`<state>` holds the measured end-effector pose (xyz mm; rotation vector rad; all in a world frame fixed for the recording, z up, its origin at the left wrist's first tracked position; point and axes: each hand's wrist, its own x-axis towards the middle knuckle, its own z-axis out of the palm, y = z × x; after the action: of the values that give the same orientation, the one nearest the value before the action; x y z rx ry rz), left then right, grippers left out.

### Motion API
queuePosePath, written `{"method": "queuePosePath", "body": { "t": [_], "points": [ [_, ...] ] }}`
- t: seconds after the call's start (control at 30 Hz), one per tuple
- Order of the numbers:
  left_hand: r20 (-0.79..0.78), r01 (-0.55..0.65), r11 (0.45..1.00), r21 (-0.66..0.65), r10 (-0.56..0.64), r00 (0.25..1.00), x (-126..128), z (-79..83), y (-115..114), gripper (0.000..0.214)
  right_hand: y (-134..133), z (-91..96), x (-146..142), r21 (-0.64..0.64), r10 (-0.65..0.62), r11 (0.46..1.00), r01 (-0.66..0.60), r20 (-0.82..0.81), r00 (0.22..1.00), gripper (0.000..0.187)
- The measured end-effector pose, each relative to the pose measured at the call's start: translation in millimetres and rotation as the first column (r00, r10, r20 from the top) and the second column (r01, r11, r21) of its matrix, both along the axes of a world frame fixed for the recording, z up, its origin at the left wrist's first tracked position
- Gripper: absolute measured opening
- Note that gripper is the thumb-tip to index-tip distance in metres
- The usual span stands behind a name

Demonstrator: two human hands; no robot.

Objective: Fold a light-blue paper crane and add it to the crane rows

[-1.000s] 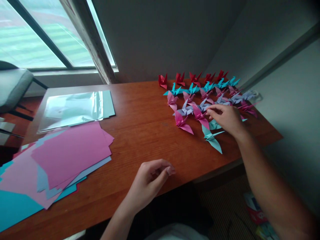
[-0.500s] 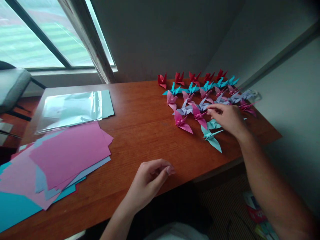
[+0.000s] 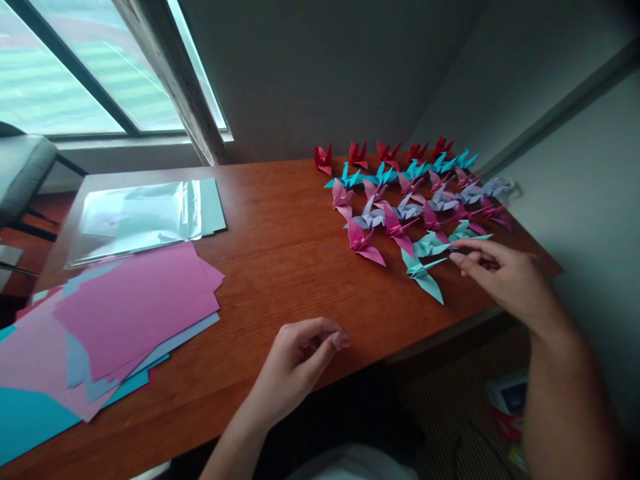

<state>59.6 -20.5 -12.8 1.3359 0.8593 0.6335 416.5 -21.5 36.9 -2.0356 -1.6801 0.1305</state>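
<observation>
At the right end of the wooden table (image 3: 280, 247), the right hand (image 3: 505, 280) comes in low over the front row, thumb and forefinger drawn close together right at the mint paper cranes. Nearest the person lies the front mint crane (image 3: 424, 275), one wing spread toward the table's edge, its thin point aimed straight at the thumb. Just behind it sits the middle mint crane (image 3: 431, 245), left of the fingertips, and beyond that the far mint crane (image 3: 464, 231), its wing tip stretching out past the forefinger. Is there paper in that pinch? Cannot tell — the fingertips overlap the cranes' points, so touching or merely beside is unclear.

Farther back, rank upon rank: magenta cranes (image 3: 399, 231), lavender cranes (image 3: 370, 217), pale pink cranes (image 3: 342, 197), turquoise cranes (image 3: 384, 175), and red cranes (image 3: 358, 155) at the rear by the wall.

Over at the near edge, the left hand (image 3: 303, 360) is loosely curled, relaxed, nothing visible in its fingers — well apart from every crane. Left of it, loose sheets of colored paper (image 3: 140, 307) fan out in pink, blue and turquoise, with a clear plastic packet (image 3: 133, 213) behind them.
</observation>
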Motion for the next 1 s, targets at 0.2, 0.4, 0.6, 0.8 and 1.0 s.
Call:
{"method": "queuePosePath", "body": {
  "t": [0.2, 0.4, 0.6, 0.8, 1.0],
  "points": [
    [0.002, -0.012, 1.0, -0.005, 0.012, 1.0, 0.8, 0.4, -0.4, 0.025, 1.4, -32.8, 4.7, -0.078, 0.0, 0.997, -0.028, -0.345, 0.939, 0.043],
    [-0.009, -0.02, 1.0, 0.004, 0.02, 1.0, 1.8, -0.4, -0.2, 0.026, 3.2, -41.2, 4.8, -0.08, -0.044, 0.997, 0.006, -0.47, 0.882, 0.04],
    [-0.015, -0.015, 1.0, 0.009, 0.015, 1.0, 0.1, -0.8, -1.1, 0.025, 5.2, -35.1, 1.3, -0.087, -0.078, 0.996, 0.038, -0.515, 0.853, 0.043],
    [-0.009, -0.015, 1.0, 0.008, 0.015, 1.0, 0.7, 0.3, -0.4, 0.025, 4.1, -29.6, -4.4, -0.115, -0.085, 0.993, 0.026, -0.547, 0.833, 0.041],
    [0.0, -0.022, 1.0, -0.006, 0.022, 1.0, 2.4, 2.2, 0.0, 0.026, -0.2, -29.4, -7.7, -0.132, -0.041, 0.991, -0.033, -0.522, 0.852, 0.04]
  ]
}}
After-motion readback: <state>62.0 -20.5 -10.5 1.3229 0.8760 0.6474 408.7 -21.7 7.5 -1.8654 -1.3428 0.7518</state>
